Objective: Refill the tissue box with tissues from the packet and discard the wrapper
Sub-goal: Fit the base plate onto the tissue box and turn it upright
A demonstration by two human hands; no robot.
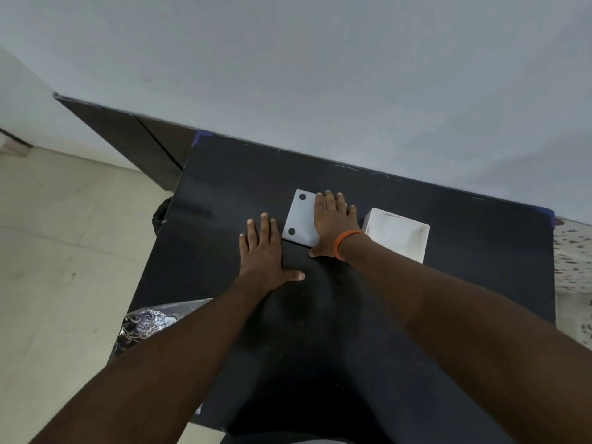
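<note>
A white box point(299, 216) with two black dots on its upper face lies on the black table point(352, 315), toward the back. My right hand point(333, 225), with an orange band at the wrist, rests flat on the box's right half, fingers spread and not gripping. Just to the right stands a second white square object point(398, 235) with a sunken, soft-looking top; I cannot tell whether it is the tissue packet or a box part. My left hand point(262, 254) lies flat on the table, left of and nearer than the dotted box, holding nothing.
A crinkled shiny plastic bag point(149, 322) sits off the table's left edge. A dark object point(160, 216) shows beside the table farther back. A grey wall runs right behind the table, pale floor lies to the left, and patterned cloth point(573, 251) is at the right.
</note>
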